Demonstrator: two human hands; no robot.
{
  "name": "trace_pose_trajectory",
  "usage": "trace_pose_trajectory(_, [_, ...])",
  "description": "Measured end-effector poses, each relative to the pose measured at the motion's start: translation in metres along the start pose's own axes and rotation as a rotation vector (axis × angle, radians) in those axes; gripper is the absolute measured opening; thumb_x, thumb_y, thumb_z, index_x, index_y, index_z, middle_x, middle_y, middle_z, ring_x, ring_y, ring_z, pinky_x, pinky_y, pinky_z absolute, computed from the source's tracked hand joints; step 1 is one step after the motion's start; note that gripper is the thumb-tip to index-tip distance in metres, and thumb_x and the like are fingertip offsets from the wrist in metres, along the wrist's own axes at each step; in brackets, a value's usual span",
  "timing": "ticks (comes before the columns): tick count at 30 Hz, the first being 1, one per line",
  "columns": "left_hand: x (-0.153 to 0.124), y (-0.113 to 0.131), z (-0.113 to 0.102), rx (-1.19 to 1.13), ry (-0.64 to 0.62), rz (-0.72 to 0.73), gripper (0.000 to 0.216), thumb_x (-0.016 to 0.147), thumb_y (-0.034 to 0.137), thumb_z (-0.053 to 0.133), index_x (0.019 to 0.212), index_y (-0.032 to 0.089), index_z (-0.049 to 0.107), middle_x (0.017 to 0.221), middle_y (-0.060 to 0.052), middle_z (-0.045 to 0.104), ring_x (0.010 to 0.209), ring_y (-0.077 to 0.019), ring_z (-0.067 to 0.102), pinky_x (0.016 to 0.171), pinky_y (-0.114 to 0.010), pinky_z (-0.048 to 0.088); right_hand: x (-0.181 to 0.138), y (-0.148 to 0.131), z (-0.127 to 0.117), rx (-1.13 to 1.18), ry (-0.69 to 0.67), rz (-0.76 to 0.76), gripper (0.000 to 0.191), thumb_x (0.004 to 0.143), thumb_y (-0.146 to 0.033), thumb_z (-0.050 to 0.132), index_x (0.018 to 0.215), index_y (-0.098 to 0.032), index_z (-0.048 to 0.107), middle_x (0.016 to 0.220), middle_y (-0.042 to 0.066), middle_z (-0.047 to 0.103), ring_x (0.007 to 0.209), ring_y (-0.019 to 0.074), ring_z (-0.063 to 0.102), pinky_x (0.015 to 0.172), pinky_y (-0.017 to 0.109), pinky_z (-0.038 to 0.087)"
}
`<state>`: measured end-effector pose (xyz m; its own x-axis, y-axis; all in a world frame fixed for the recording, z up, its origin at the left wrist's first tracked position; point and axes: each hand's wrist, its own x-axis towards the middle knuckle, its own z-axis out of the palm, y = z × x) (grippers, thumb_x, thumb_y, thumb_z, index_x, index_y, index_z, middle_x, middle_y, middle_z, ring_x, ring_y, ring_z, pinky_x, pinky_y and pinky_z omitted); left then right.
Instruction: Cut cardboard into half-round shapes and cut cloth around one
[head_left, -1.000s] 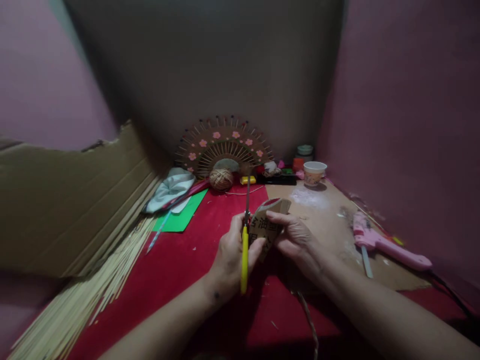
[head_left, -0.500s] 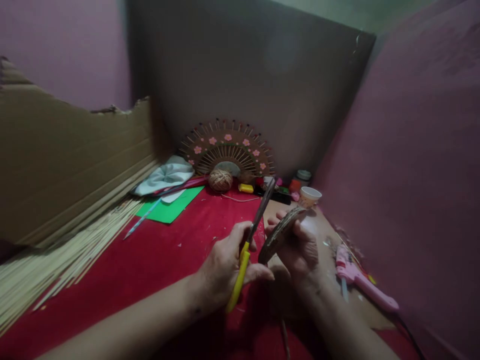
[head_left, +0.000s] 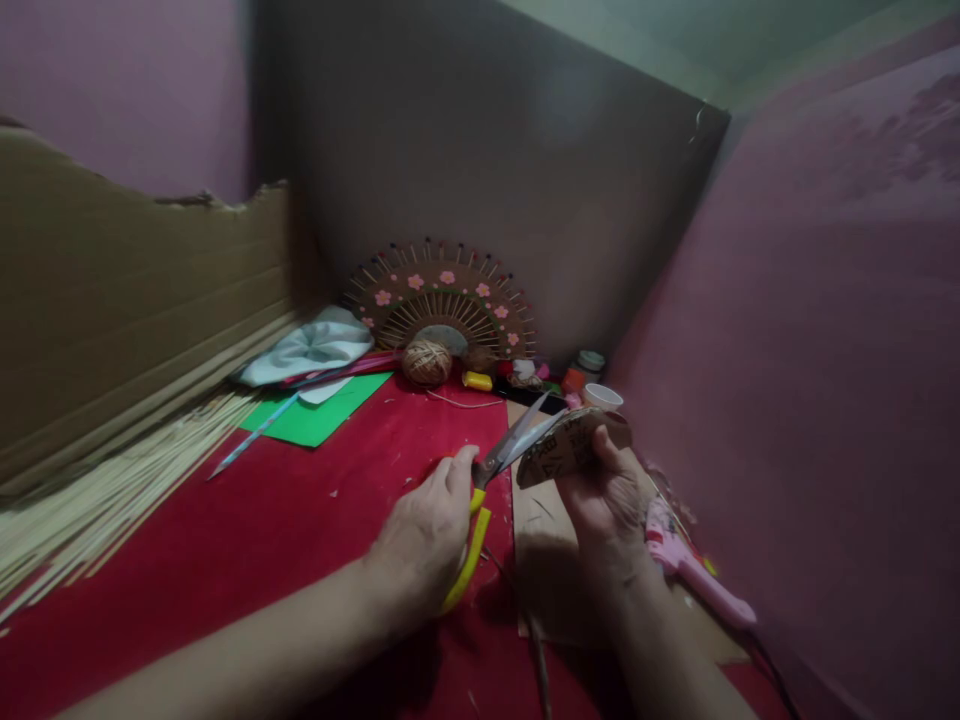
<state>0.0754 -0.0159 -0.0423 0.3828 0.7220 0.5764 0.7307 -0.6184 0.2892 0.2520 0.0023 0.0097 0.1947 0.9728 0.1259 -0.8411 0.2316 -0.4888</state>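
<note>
My left hand (head_left: 427, 530) grips yellow-handled scissors (head_left: 491, 490), whose blades stand apart and point right toward a small brown cardboard piece (head_left: 571, 448) with dark printed characters. My right hand (head_left: 611, 495) holds that piece from below, tilted nearly flat, thumb on its near edge. The blade tips meet the piece's left edge. Both hands hover over a red cloth (head_left: 300, 520) and a brown board (head_left: 544, 560).
A pink glue gun (head_left: 694, 570) lies right of my right hand. At the back stand a stick-and-flower fan (head_left: 442, 300), a twine ball (head_left: 426, 362), a paper cup (head_left: 602, 396) and small jars. Green paper (head_left: 315, 415), white cloth (head_left: 307, 345), bamboo sticks (head_left: 97, 495) and cardboard (head_left: 127, 300) sit left.
The scissors swung from upright to pointing right and their blades parted. The cardboard piece turned from facing me, to edge-on, to nearly flat. The view shifted left and up.
</note>
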Motion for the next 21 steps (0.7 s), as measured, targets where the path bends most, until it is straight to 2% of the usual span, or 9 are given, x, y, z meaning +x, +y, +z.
trace_pose_trajectory(2, [-0.001, 0.001, 0.003, 0.007, -0.017, -0.016, 0.052, 0.078, 0.007, 0.033, 0.129, 0.007, 0.022, 0.117, -0.021, 0.051, 0.106, -0.0291, 0.055, 0.084, -0.042, 0.051, 0.000, 0.000, 0.001, -0.006, -0.016, 0.013, 0.020, 0.070, -0.009, 0.059, 0.085, -0.020, 0.068, 0.083, 0.000, 0.073, 0.080, 0.0136, 0.066, 0.081, 0.029, 0.051])
trace_pose_trajectory(5, [-0.001, 0.004, 0.005, 0.001, -0.075, -0.054, 0.053, 0.079, 0.010, 0.035, 0.131, 0.006, 0.021, 0.112, -0.020, 0.052, 0.100, -0.0284, 0.056, 0.081, -0.042, 0.051, 0.001, 0.000, 0.000, -0.015, -0.033, 0.025, 0.017, 0.071, -0.010, 0.058, 0.083, -0.018, 0.068, 0.082, 0.002, 0.073, 0.080, 0.0136, 0.066, 0.083, 0.028, 0.051])
trace_pose_trajectory(9, [0.001, 0.010, 0.003, -0.005, -0.128, -0.067, 0.053, 0.082, 0.016, 0.034, 0.131, 0.003, 0.020, 0.109, -0.020, 0.051, 0.098, -0.0291, 0.056, 0.080, -0.042, 0.051, 0.002, 0.002, 0.000, -0.011, 0.027, 0.011, 0.015, 0.071, -0.009, 0.057, 0.079, -0.017, 0.068, 0.077, 0.002, 0.072, 0.075, 0.0119, 0.066, 0.084, 0.027, 0.050])
trace_pose_trajectory(14, [0.003, 0.016, 0.001, 0.048, -0.229, -0.105, 0.054, 0.079, 0.012, 0.036, 0.130, 0.000, 0.021, 0.109, -0.021, 0.052, 0.098, -0.0290, 0.057, 0.079, -0.041, 0.051, 0.001, 0.003, 0.007, -0.036, 0.067, -0.031, 0.016, 0.071, -0.007, 0.056, 0.077, -0.018, 0.067, 0.075, 0.000, 0.072, 0.073, 0.0117, 0.065, 0.087, 0.030, 0.048])
trace_pose_trajectory(18, [0.008, 0.019, -0.005, 0.142, -0.320, -0.170, 0.047, 0.080, 0.003, 0.029, 0.126, 0.004, 0.029, 0.101, -0.017, 0.056, 0.087, -0.0252, 0.062, 0.070, -0.037, 0.053, 0.001, 0.006, 0.008, -0.042, 0.092, -0.002, 0.017, 0.071, -0.007, 0.055, 0.074, -0.019, 0.066, 0.073, -0.001, 0.072, 0.070, 0.0120, 0.065, 0.094, 0.037, 0.044])
trace_pose_trajectory(21, [0.012, 0.021, -0.014, 0.254, -0.382, -0.174, 0.040, 0.082, 0.002, 0.025, 0.121, 0.008, 0.036, 0.090, -0.013, 0.059, 0.077, -0.0245, 0.065, 0.063, -0.037, 0.053, 0.004, 0.010, 0.005, -0.044, 0.115, 0.026, 0.015, 0.070, -0.007, 0.056, 0.072, -0.019, 0.065, 0.072, -0.001, 0.072, 0.069, 0.0113, 0.065, 0.095, 0.035, 0.042])
